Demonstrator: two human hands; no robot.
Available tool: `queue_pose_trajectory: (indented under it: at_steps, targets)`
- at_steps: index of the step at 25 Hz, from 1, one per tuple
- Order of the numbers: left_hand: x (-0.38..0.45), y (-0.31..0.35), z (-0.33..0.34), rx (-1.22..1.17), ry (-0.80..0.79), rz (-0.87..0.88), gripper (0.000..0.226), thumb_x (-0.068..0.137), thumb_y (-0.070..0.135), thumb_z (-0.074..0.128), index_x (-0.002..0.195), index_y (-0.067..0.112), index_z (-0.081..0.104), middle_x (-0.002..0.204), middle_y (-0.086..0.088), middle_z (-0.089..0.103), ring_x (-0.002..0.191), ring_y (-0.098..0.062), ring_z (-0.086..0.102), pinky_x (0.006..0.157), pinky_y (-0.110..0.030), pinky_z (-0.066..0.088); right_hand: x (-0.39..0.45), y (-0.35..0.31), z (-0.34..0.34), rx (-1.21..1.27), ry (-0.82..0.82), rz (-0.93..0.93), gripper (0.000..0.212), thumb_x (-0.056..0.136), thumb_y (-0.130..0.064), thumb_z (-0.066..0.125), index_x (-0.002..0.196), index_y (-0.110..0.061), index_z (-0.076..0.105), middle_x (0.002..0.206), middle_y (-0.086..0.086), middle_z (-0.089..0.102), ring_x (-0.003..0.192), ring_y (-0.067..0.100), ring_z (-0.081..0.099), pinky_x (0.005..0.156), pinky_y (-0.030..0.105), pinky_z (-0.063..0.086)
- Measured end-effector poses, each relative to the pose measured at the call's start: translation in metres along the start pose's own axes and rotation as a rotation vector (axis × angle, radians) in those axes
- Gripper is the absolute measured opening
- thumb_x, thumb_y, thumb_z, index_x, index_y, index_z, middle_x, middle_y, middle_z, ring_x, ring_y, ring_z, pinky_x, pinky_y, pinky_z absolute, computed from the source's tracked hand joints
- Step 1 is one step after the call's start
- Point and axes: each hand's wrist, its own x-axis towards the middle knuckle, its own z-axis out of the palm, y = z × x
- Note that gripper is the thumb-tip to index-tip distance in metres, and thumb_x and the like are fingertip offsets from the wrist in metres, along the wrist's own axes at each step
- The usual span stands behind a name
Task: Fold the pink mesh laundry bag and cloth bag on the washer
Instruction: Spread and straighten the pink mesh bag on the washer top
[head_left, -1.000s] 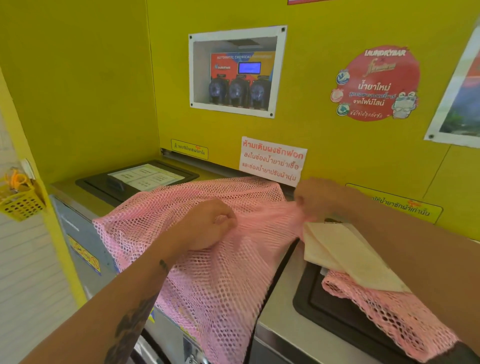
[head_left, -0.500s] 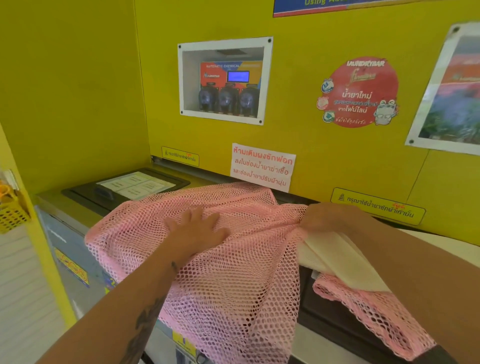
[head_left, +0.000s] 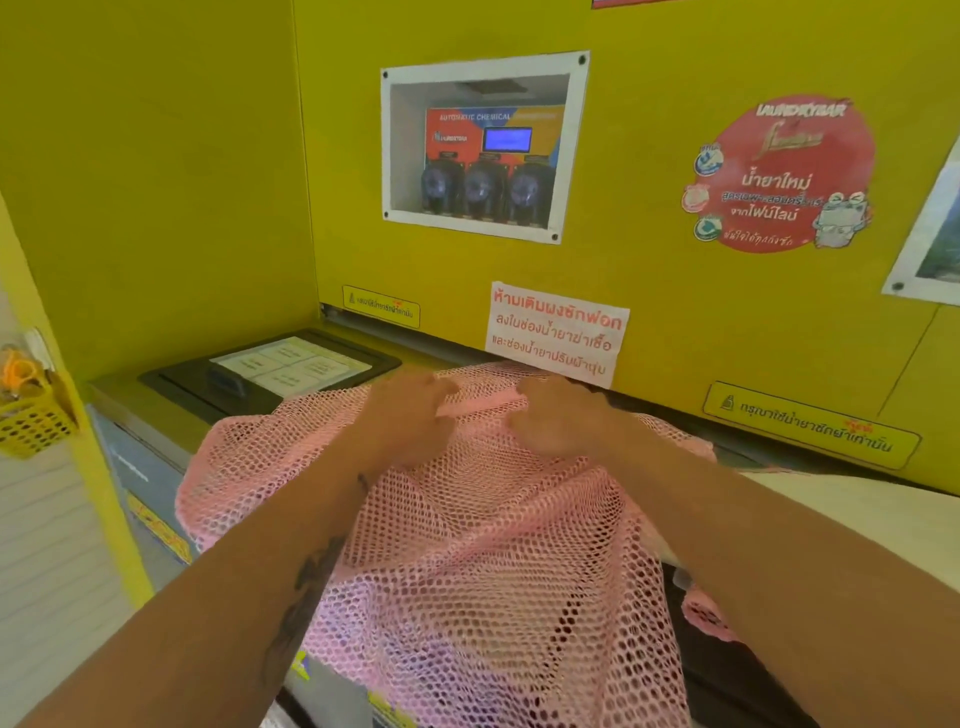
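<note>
The pink mesh laundry bag (head_left: 483, 545) lies spread over the washer (head_left: 156, 415) top, its lower part hanging down the front. Both hands sit close together at the bag's far edge: the left hand (head_left: 410, 415) and the right hand (head_left: 558, 418) each have fingers curled into a pinch of mesh (knuckles up). Behind the bag, a white notice (head_left: 556, 332) hangs on the yellow wall (head_left: 675, 312).

Yellow wall (head_left: 156, 182); recessed dispenser (head_left: 483, 150); red sticker (head_left: 779, 176); yellow basket (head_left: 31, 421)
</note>
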Motion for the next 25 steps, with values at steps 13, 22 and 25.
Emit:
queue_pose_trajectory:
  at_steps: [13,22,25]
  targets:
    - [0.002,-0.032,0.026,0.016,-0.31,-0.612,0.114,0.061,0.096,0.01,0.154,0.031,0.0,0.162,-0.021,-0.012,0.145,-0.05,-0.012,0.095,-0.084,-0.011,0.032,-0.011,0.006,-0.139,0.041,-0.133,0.058,0.09,-0.044,0.05,0.146,-0.03,0.04,0.151,0.005,0.041,0.134,0.031,0.044,0.111,0.052,0.034]
    - [0.033,-0.061,0.029,0.007,-0.001,-0.411,0.071,0.081,0.06,0.027,0.137,0.019,0.041,0.151,-0.018,0.035,0.14,-0.041,0.028,0.111,-0.071,0.014,0.016,0.031,0.036,-0.125,-0.243,-0.023,0.086,0.083,-0.078,0.028,0.156,-0.037,0.009,0.168,0.006,0.006,0.153,0.033,0.011,0.12,0.057,0.015]
    - [0.016,-0.027,0.015,-0.02,0.078,-0.23,0.056,0.09,0.051,0.04,0.141,0.028,0.04,0.151,-0.01,0.038,0.137,-0.035,0.037,0.112,-0.068,0.017,0.017,0.033,0.029,-0.084,-0.183,-0.046,0.084,0.084,-0.076,0.031,0.155,-0.032,0.02,0.166,0.008,0.016,0.151,0.033,0.02,0.119,0.056,0.022]
